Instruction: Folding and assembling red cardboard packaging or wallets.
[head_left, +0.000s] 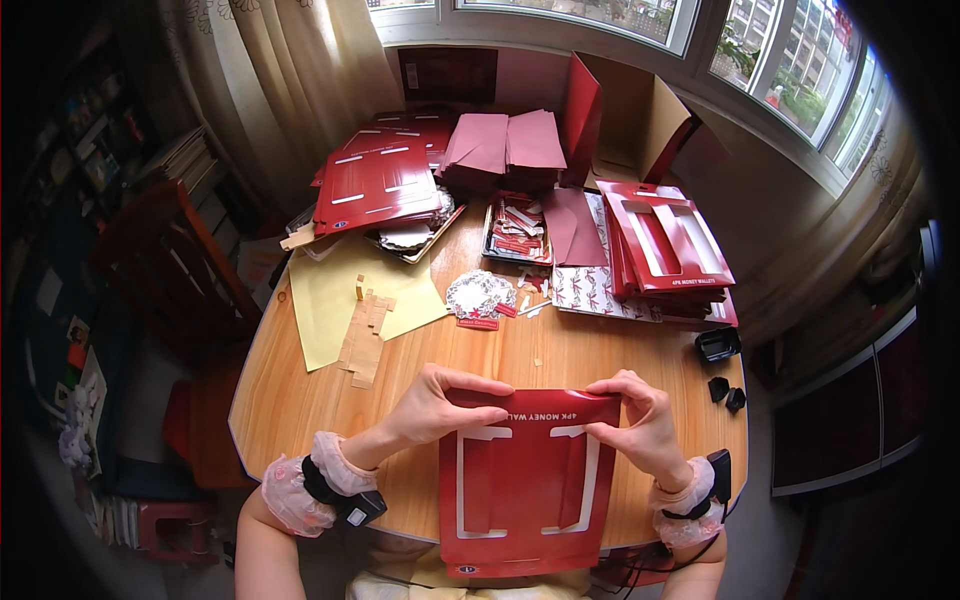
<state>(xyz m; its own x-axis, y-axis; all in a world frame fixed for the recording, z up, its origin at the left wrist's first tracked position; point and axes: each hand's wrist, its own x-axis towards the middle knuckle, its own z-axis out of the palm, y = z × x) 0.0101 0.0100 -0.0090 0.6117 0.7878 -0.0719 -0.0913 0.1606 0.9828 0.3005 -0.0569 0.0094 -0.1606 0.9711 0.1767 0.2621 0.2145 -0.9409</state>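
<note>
Red card (527,490) at 6 o'clock (12 = far side), over the near edge of the table (470,355), printed end away from me. Left hand (440,405): fingers and thumb pinching its far left corner. Right hand (640,425): same on the far right corner.

Status as I read it: print done, both cutouts made, white edges showing. Looks like one flat piece; I can't tell if the far strip is being bent.

At 11, flat cards (375,185) of the same look, piled; I'd count those as left. At 2, red stack (668,240), bulkier, pale openings in the top one; probably further along, can't confirm.

Pink envelopes (478,140) at 12, tags (517,235) on the near side of them, floral cutouts (480,293) closer in. Brown strips (362,340) at 9, partly on yellow paper (318,305). I see none of these on the held card.
</note>
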